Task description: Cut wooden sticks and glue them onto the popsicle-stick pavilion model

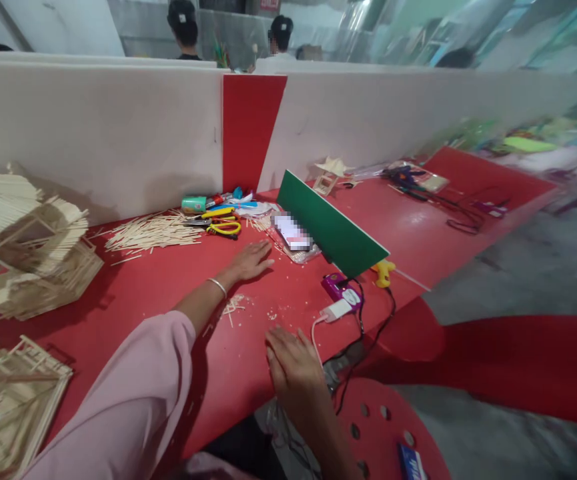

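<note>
My left hand [252,261], with a bracelet at the wrist, lies palm down on the red table [168,293], fingers stretched out and nothing in them. Just beyond its fingertips a lit phone [293,232] rests on a clear plastic bag. My right hand [293,360] is at the table's front edge, fingers loosely extended over the surface and holding nothing that I can see. Between the two hands lie small stick scraps [233,307]. A white charger plug [337,311] with its cable sits right of my right hand, against a purple power strip [341,287].
Thin wooden sticks [153,232], yellow-handled scissors [225,229] and a green-capped bottle [194,204] lie at the back. Stick-built models [28,247] stand on the left. A green board [331,227] divides the table near a yellow glue gun [383,272]. A red stool [388,433] stands below.
</note>
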Available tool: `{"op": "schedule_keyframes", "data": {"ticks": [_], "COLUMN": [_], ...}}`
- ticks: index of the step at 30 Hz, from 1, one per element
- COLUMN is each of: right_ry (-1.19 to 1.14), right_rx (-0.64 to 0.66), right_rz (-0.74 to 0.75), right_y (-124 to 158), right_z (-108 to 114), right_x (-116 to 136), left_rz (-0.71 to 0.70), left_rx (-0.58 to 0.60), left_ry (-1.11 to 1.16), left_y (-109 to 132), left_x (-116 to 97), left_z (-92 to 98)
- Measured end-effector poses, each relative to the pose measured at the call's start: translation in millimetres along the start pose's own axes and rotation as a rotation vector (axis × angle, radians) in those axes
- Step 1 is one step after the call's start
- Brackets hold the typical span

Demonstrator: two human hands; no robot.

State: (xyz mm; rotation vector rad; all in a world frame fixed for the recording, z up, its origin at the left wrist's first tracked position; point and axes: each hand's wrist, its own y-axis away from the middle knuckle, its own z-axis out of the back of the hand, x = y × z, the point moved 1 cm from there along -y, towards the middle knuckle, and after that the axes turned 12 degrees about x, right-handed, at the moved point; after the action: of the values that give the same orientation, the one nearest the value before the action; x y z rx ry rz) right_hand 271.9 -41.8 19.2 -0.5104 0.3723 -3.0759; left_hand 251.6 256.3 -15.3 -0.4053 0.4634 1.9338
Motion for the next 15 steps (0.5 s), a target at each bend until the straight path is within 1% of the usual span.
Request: {"op": "schedule_keyframes", "data": {"ticks": [2, 5, 9, 12, 15], "right_ry": [-0.011, -0.026, -0.048, -0.065, -0.103], "right_rx": [0.015, 0.064, 0.065, 0.028, -0.005], "right_rz": [-0.016, -0.045, 0.002, 0.03, 0.023], "right_y": [1.2, 1.0, -3.9, -8.2, -10.9], "right_z": [1.9, 1.5, -6.2, -10.2, -12.3], "right_x": [-6.4, -15.6, -16.1, -12.0, -12.0], "left_rz": [-0.045, -0.052, -0.038, -0.097, -0.144], "left_rx": [0.018, 0.049, 0.048, 0.009, -0.057], "left_ry": [-0.058, -0.111, -0.105, -0.055, 0.066], "left_y": [-15.1, -22.8, -14.9, -2.4, 6.3], "left_x": [-10.5, -20.1, -25.3, -28.0, -27.4], "left_z": [-7.5, -15.1, -18.6, -20.5, -19.8]}}
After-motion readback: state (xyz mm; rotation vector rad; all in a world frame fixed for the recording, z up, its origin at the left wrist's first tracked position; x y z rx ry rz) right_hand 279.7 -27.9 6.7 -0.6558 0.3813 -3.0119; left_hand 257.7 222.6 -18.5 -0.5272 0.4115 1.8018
